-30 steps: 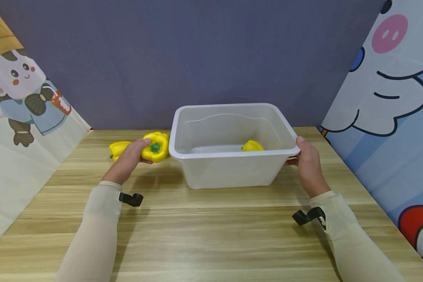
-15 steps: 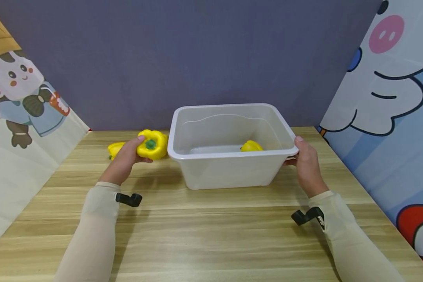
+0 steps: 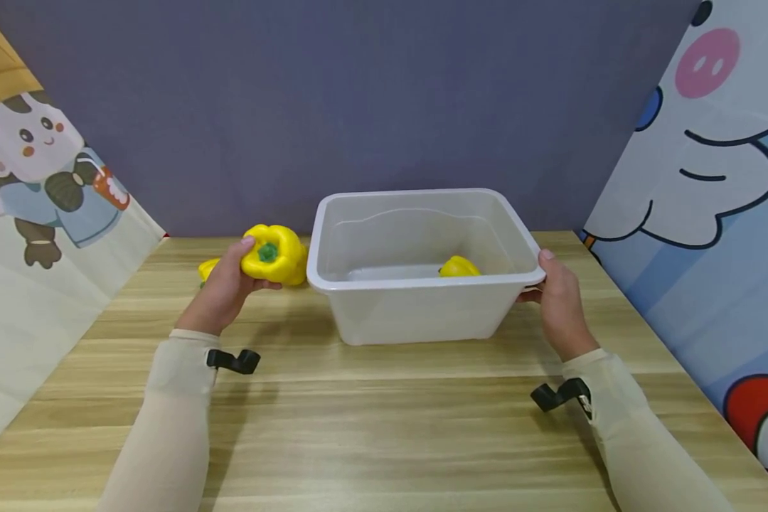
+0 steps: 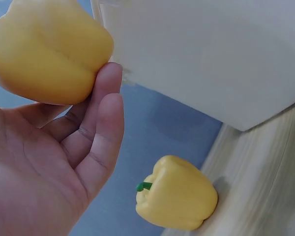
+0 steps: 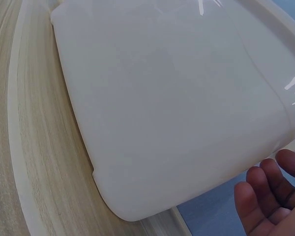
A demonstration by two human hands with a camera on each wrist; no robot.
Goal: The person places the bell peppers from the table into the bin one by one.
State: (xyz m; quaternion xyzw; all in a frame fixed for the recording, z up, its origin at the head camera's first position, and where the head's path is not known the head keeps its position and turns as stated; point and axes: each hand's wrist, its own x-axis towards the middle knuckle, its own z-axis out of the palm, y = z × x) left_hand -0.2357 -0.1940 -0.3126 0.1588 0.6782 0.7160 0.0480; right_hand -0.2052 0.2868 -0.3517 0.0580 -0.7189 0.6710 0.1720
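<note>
Head view: left hand (image 3: 220, 295) curled around a yellow pepper (image 3: 272, 254), held up off the wooden surface (image 3: 384, 419) just left of the white bin (image 3: 422, 284). Right hand (image 3: 560, 302) gripping the bin's right rim, thumb on top. Another pepper (image 3: 459, 267) sitting inside the bin, and a 3rd one (image 3: 208, 270) lying on the surface behind the left hand.

Left wrist view: fingers (image 4: 105, 123) wrapped under the held pepper (image 4: 49, 49), bin wall (image 4: 211, 54) right beside it, spare pepper (image 4: 177, 194) on its side below.

Right wrist view: mostly bin underside and wall (image 5: 177, 108), fingertips (image 5: 265, 191) loosely curled at the bottom corner under the rim.
</note>
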